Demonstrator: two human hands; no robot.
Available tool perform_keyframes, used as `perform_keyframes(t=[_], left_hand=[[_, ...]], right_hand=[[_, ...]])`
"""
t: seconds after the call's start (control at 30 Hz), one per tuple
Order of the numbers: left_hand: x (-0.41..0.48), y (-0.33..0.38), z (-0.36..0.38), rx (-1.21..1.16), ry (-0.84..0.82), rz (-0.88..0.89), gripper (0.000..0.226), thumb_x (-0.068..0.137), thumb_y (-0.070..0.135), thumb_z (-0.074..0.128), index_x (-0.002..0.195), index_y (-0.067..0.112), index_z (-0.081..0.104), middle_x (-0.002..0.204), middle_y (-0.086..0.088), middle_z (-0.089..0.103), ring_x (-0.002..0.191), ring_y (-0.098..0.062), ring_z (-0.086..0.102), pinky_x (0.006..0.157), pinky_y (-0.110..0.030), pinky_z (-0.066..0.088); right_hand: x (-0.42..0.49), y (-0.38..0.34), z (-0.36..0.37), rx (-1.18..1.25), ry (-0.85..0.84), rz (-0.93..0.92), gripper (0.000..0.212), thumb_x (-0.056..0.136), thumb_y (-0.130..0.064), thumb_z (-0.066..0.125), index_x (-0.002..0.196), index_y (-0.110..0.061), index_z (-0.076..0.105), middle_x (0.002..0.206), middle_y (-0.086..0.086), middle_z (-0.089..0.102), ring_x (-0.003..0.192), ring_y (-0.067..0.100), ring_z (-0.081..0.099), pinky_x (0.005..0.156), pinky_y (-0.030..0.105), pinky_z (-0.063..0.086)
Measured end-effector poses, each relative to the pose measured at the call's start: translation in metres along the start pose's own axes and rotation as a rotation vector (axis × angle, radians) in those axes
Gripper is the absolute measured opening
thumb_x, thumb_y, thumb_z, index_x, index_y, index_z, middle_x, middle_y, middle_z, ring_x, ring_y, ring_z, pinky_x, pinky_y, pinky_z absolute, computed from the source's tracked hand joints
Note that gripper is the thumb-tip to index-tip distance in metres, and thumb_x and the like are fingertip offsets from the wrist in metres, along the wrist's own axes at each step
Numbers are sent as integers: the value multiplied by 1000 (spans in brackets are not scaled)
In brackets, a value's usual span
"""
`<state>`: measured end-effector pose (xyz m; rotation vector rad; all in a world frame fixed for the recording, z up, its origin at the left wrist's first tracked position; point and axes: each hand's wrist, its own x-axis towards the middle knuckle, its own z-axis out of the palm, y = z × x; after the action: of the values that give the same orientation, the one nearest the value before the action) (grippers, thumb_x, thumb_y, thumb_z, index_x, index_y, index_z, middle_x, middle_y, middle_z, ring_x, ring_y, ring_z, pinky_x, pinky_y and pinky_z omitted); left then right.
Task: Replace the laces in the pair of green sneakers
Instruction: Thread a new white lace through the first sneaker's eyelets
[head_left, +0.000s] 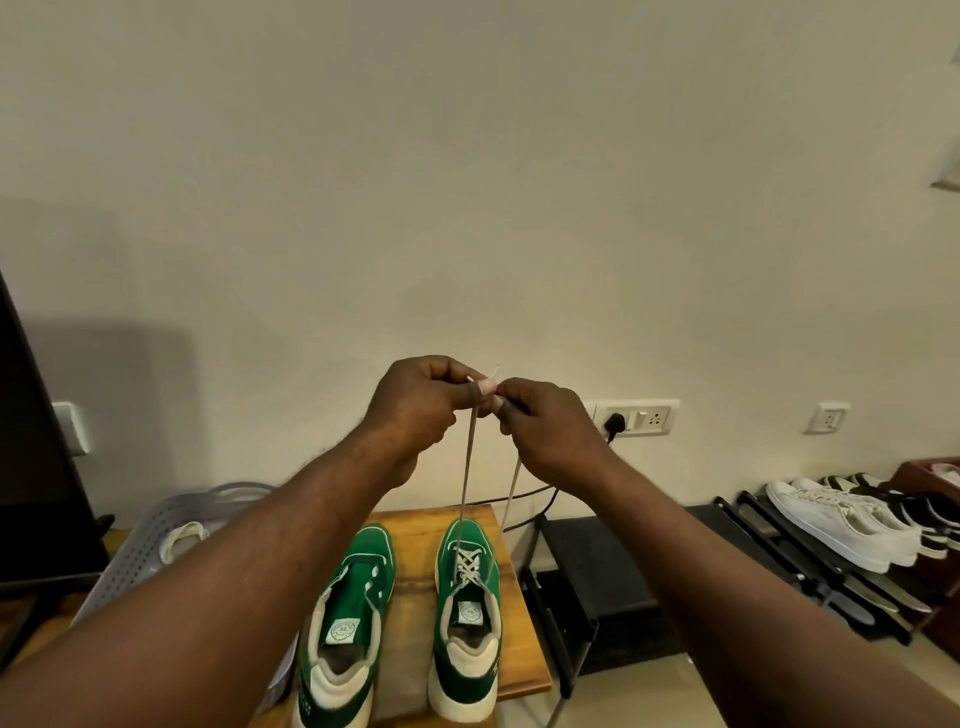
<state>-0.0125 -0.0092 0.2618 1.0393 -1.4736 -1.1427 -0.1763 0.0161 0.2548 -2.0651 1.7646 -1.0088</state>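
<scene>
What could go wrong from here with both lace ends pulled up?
The left hand and right hand pinch the lace ends taut, high above the laced sneaker. A harder pull could tip it, and it stands near the edge of the wooden table. A slipping pinch could leave the ends uneven.

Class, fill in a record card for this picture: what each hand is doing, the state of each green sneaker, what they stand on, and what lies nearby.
left hand: pinches one end of the lace, raised above the sneakers
right hand: pinches the other end, close beside the left hand
right sneaker: laced in crosses, both ends running up to the hands
left sneaker: no lace visible
surface: wooden table, sneakers side by side
nearby: grey basket with a loose lace, left; rack of white shoes, right
</scene>
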Motion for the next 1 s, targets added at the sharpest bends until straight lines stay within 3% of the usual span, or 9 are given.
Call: perform_keyframes(t=[0.1,0.23,0.4,0.47,0.57,0.67,0.77,0.9,1.0], left_hand=[[-4,-5,5,42,76,9,18,92,24,79,88,6,75,78,3,77,63,0,64,63,-26,44],[-5,-16,9,103,107,-9,27,89,31,82,79,8,72,72,1,76,74,-11,67,70,-30,46],[-7,-24,12,190,-7,-4,27,89,34,82,82,10,72,72,1,76,59,1,61,56,-23,44],[-8,-26,10,215,-38,32,22,89,33,81,85,12,74,76,1,76,61,1,64,55,-20,47],[-8,-33,8,316,-46,123,13,89,32,82,85,23,74,79,1,73,76,-14,69,66,-31,55],[-12,-47,11,452,4,200,11,93,32,77,86,28,69,81,7,68,78,-8,62,66,-29,45],[-17,-68,16,369,22,145,12,98,30,71,90,25,64,81,7,66,72,-6,57,63,-27,40],[-19,-96,18,101,38,24,14,97,27,72,88,19,66,78,1,72,67,-4,64,67,-30,45],[-19,-116,17,28,1,-27,17,95,27,75,82,18,67,75,-2,72,65,-7,64,66,-33,47]], right_hand=[[-5,5,2,-3,57,8,15,106,-24,59,114,-26,70,80,-8,69,72,6,60,64,30,44],[-20,12,5,42,161,-68,34,98,-26,71,130,-32,62,78,-8,70,80,6,66,75,31,55],[-24,25,14,-35,182,-78,10,100,-26,68,105,-25,77,82,-9,71,81,9,65,76,40,57],[-25,30,18,-31,175,-42,11,102,-26,66,98,-23,76,85,-7,70,83,11,63,75,42,56],[-29,34,22,143,150,25,16,101,-37,68,91,-26,72,84,-7,68,82,9,61,74,34,52],[-37,34,28,375,74,118,8,102,-32,67,98,-27,71,85,-4,76,84,9,69,82,36,56],[-45,38,39,632,45,173,14,103,-17,65,115,-25,65,91,5,79,94,22,74,89,41,58],[-59,52,57,868,48,162,27,100,2,60,119,-14,73,108,11,79,107,21,73,87,29,57],[-68,66,78,850,140,175,21,92,-9,74,112,-16,78,107,11,78,109,31,73,95,43,59]])
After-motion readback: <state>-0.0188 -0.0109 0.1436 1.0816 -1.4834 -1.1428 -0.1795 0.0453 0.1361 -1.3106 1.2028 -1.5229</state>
